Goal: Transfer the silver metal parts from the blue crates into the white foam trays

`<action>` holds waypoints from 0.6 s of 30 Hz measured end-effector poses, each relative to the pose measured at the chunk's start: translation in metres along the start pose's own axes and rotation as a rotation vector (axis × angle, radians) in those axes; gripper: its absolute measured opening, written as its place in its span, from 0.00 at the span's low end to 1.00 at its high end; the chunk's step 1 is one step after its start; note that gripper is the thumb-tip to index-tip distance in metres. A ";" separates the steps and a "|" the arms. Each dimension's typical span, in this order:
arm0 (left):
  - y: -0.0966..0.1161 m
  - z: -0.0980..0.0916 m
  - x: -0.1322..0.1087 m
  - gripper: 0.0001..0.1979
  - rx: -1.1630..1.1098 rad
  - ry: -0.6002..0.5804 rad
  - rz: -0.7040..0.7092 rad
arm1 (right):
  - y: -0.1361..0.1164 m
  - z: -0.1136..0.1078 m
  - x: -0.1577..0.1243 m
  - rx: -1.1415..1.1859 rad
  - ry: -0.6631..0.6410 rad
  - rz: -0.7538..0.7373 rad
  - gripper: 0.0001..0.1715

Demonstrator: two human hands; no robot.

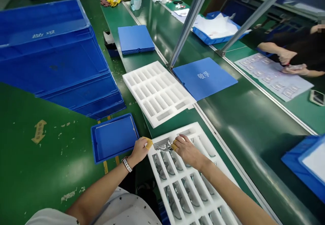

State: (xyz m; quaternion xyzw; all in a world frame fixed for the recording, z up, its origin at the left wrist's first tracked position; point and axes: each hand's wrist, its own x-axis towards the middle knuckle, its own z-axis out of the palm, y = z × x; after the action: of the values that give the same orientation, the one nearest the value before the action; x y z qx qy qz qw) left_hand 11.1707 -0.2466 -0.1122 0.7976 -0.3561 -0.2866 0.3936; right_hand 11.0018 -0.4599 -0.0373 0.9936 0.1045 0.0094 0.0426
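Forearms (101,187) rise from the lower edge, a beaded watch (126,164) on the left wrist. At the far left, stacked blue crates (50,54) carry a faded two-character mark, and a shallow blue tray (114,138) sits just below them. The left hand (139,151) and right hand (186,149) come in from either side, their fingers closed and seeming to pinch a silvery piece (162,146) by its ends through yellow finger cots (148,144). It lies at the top of a white foam tray (194,129) whose slots hold more such pieces. (Holding only the ends, through cots, should keep prints off the faces.) Above lies another foam tray (157,93); right of it, a blue board (204,77) reads something like 敬孚. At the far right, a co-worker's hands (286,57) work over a sheet (271,76) of clear pieces.
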 end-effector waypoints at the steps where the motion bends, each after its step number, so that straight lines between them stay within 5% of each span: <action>1: -0.005 0.000 -0.002 0.13 0.009 0.028 -0.021 | 0.006 0.004 0.003 0.000 -0.006 -0.043 0.16; 8: -0.038 0.028 -0.005 0.24 -0.078 -0.034 -0.208 | 0.035 0.041 0.030 0.096 -0.161 -0.223 0.13; 18: -0.031 0.037 -0.002 0.26 -0.134 0.026 -0.285 | 0.052 0.069 0.043 0.267 -0.275 -0.259 0.14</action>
State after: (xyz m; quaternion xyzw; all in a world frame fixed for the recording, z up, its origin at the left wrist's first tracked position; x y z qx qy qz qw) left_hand 11.1526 -0.2472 -0.1572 0.8157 -0.2144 -0.3524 0.4057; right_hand 11.0566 -0.5074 -0.1010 0.9606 0.2248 -0.1457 -0.0743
